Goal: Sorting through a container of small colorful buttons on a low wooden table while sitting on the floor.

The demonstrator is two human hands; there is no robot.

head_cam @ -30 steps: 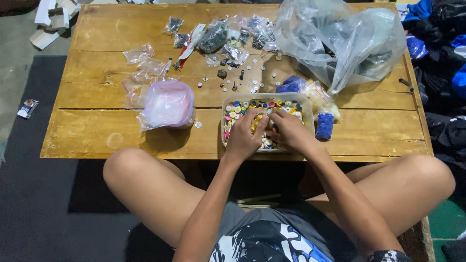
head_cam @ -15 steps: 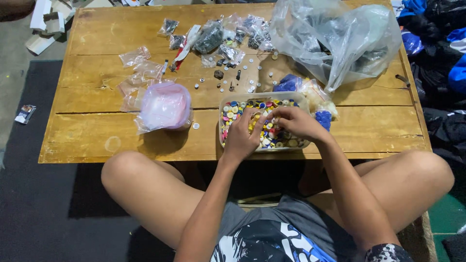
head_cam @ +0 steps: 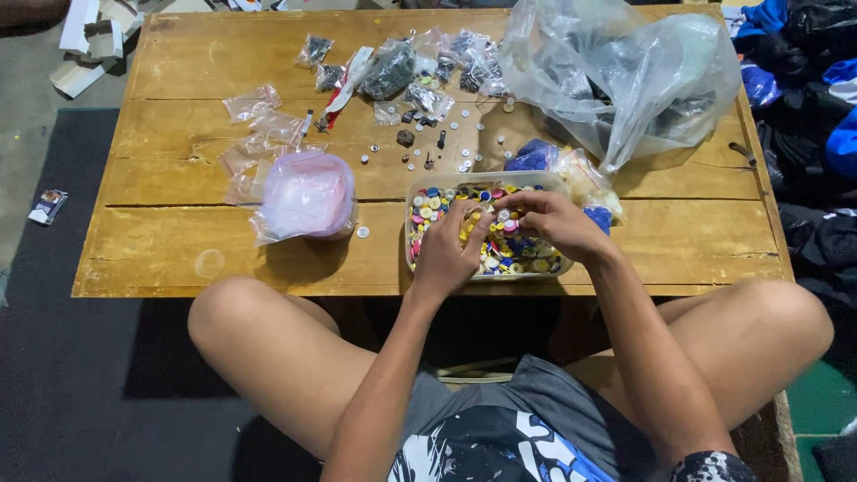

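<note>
A clear rectangular plastic box (head_cam: 416, 187) full of colourful buttons sits at the near edge of a low wooden table (head_cam: 625, 241). My left hand (head_cam: 446, 250) rests in the box on its left half, fingers curled into the buttons. My right hand (head_cam: 553, 223) is over the box's right half, fingertips pinched together near the middle among the buttons. Whether either hand pinches a single button is too small to tell. My knees frame the table's front edge.
A pink-tinted plastic bag (head_cam: 303, 195) lies left of the box. Small clear bags (head_cam: 254, 134), dark packets (head_cam: 388, 67) and loose buttons (head_cam: 428, 143) are scattered behind. A large clear bag (head_cam: 625, 80) stands at back right, blue items (head_cam: 533, 156) beside it.
Both hands have shifted slightly within the box, the right fingertips drawing in toward the left hand. The view has drifted a little.
</note>
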